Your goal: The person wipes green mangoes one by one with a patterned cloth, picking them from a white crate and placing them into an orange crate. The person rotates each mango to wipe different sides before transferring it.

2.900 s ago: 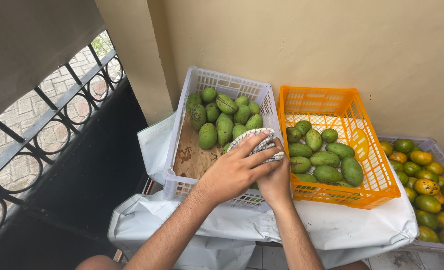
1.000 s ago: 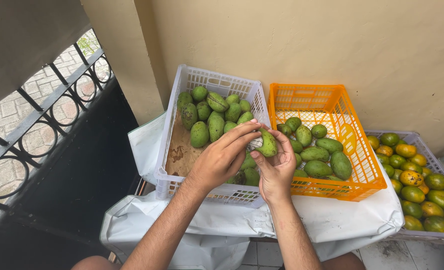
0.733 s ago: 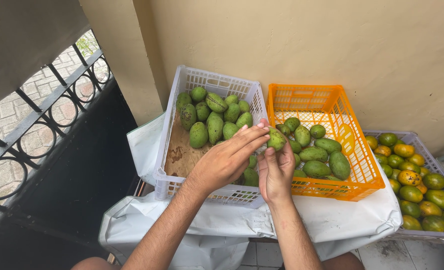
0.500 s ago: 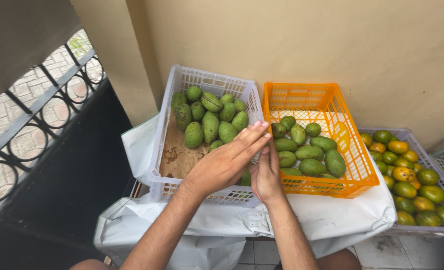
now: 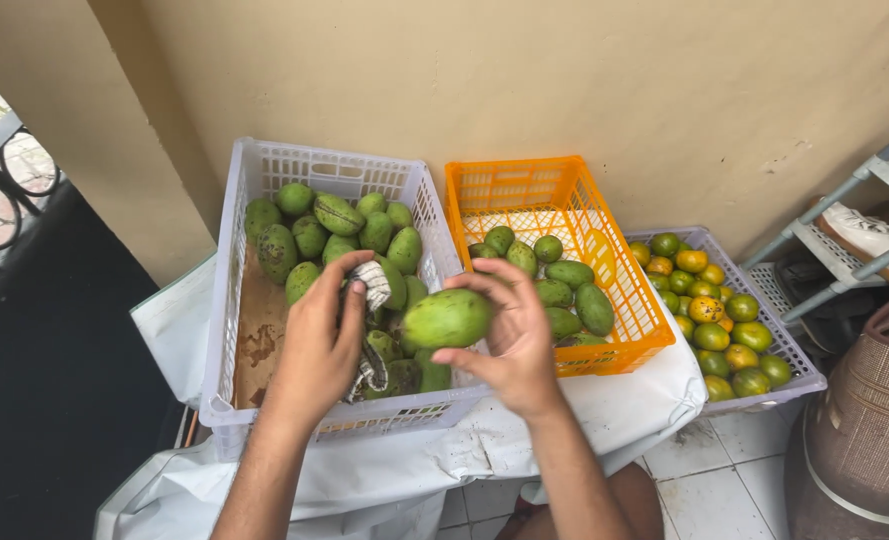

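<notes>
My right hand [image 5: 509,335] holds a green mango [image 5: 447,318] over the near right corner of the white plastic crate [image 5: 254,180]. My left hand [image 5: 326,335] grips a crumpled checked cloth [image 5: 369,285] just left of the mango, above the crate. The crate holds several green mangoes [image 5: 339,225] on a brown cardboard liner [image 5: 259,335]. To its right stands an orange crate [image 5: 524,190] with several more green mangoes [image 5: 564,290].
A third pale crate [image 5: 789,350] at right holds green and orange citrus fruit [image 5: 714,320]. White plastic sheeting [image 5: 584,420] lies under the crates. A shoe rack [image 5: 844,250] and a woven bag [image 5: 869,430] stand at the right; a metal railing [image 5: 4,180] is at left.
The hands have drawn apart: my right hand now holds the mango clear, my left hand keeps the cloth. The view has shifted to the right, and the rack and bag now show.
</notes>
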